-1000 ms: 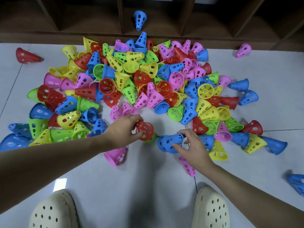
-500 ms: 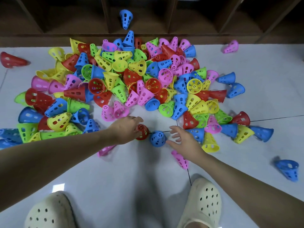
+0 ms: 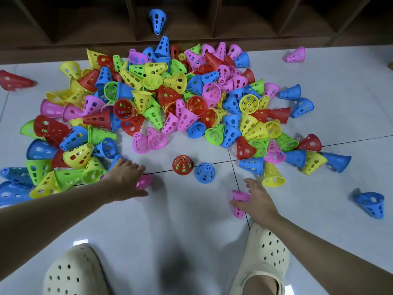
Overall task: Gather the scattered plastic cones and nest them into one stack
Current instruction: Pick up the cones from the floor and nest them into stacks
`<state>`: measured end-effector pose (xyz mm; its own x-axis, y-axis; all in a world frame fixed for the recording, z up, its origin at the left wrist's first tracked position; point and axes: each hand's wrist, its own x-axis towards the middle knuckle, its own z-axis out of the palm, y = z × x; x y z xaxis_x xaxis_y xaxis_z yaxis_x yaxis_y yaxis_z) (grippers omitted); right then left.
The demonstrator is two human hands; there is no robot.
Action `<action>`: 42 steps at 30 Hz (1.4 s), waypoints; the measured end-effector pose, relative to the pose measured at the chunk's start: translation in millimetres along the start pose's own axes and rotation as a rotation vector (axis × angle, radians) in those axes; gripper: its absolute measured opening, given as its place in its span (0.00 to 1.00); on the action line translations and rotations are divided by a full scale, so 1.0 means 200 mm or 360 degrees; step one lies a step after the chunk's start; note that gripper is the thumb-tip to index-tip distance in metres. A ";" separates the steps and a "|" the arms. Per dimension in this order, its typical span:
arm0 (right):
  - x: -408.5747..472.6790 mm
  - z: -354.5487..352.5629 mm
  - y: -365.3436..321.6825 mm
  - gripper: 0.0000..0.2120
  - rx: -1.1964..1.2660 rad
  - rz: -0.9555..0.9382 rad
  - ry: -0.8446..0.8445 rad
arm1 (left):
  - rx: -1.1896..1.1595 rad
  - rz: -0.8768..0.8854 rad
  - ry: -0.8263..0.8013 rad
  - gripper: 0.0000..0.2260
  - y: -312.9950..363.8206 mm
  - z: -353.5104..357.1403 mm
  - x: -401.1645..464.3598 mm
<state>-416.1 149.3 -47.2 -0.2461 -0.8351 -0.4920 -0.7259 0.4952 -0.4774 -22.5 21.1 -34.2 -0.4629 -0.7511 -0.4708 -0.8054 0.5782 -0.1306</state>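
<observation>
Gathering barely begun: left hand reaches over one pink cone, right hand clasps another; left's hold unclear. Next, nesting them on the upright red cone.

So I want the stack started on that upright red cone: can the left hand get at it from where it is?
Probably yes. The red cone stands alone on bare floor, beside the blue cone, and nothing lies between it and the left hand, which is over a pink cone.
</observation>
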 end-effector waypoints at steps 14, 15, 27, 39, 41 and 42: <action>0.01 0.07 -0.02 0.36 0.0188 0.0060 -0.0054 | -0.0498 0.0130 0.0411 0.18 0.07 -0.03 0.00; 0.01 0.07 -0.02 0.36 0.0232 0.0065 -0.0054 | -0.0574 0.0120 0.0491 0.18 0.09 -0.06 0.02; -0.02 0.00 -0.21 0.35 0.0737 0.0030 -0.0007 | -0.1351 0.0049 0.0849 0.16 0.23 -0.32 0.17; -0.03 -0.07 -0.38 0.36 0.0646 -0.0129 -0.0102 | -0.1267 0.0220 0.0351 0.15 0.23 -0.19 0.27; -0.04 -0.08 -0.40 0.39 0.0394 -0.0213 -0.0189 | -0.1245 0.0194 0.0241 0.15 0.24 -0.18 0.28; -0.04 -0.08 -0.41 0.41 0.0314 -0.0231 -0.0237 | -0.1221 0.0191 0.0204 0.15 0.24 -0.16 0.28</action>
<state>-365.2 111.4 7.8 -0.0413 -0.8633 -0.5029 -0.6042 0.4225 -0.6756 -98.6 -4.5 -38.4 -0.5644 -0.7553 -0.3331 -0.7561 0.3111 0.5758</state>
